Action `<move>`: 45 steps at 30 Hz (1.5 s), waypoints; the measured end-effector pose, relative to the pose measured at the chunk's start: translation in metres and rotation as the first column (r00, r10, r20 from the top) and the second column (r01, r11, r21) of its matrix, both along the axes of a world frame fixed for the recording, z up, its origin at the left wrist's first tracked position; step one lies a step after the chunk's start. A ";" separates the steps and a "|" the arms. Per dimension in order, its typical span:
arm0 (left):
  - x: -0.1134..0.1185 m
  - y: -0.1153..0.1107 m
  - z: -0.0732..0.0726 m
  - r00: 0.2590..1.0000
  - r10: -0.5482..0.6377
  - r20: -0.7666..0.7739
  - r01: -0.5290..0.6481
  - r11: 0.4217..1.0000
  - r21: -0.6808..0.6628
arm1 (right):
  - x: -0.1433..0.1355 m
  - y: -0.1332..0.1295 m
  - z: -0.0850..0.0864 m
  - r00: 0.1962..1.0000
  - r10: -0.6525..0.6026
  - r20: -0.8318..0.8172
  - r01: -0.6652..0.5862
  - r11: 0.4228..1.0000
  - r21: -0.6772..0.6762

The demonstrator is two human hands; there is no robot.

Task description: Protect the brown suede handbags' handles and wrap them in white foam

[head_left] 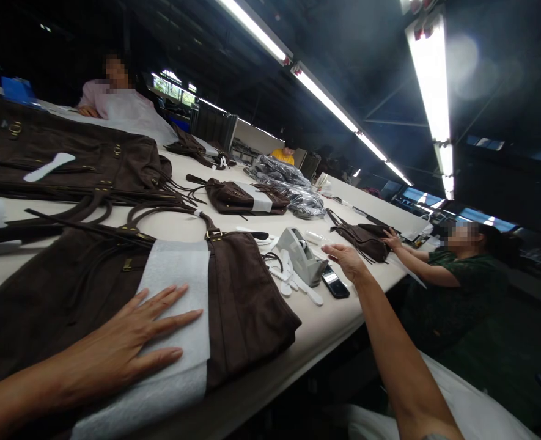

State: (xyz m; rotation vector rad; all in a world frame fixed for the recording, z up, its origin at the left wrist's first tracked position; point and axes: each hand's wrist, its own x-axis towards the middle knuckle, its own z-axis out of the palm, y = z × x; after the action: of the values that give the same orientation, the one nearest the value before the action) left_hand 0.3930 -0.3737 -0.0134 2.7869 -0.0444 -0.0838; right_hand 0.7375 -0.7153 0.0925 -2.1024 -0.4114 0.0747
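My left hand (146, 333) lies flat with fingers spread on a white wrapping sheet (178, 263). The sheet is banded across a dark brown handbag (247, 299) lying on the table in front of me. My right hand (347, 260) is out over the table, thumb and fingers pinched together on the end of a clear strip of tape (315, 238). Just left of that hand stands a grey tape dispenser (300, 253). Several white notched plastic pieces (286, 275) lie beside the dispenser, and a phone (335, 282) rests below my right hand.
A larger brown bag (68, 153) lies at the left with a white piece on it. Further back are a wrapped brown bag (247, 197) and plastic-covered goods (293, 183). One person (123, 107) sits across the table; another (467, 263) at the right handles a bag (359, 238).
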 end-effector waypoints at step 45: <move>-0.006 -0.008 0.018 0.999 -0.041 -0.020 0.039 0.994 -0.101 | -0.320 0.123 -0.075 0.892 0.289 -0.347 -0.146 0.912 0.384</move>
State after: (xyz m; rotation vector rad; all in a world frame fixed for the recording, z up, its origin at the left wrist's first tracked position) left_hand 0.3868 -0.3821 0.0042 2.6848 -0.0967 -0.1195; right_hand 0.4176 -0.5923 0.0178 -1.6275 -0.3823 0.5205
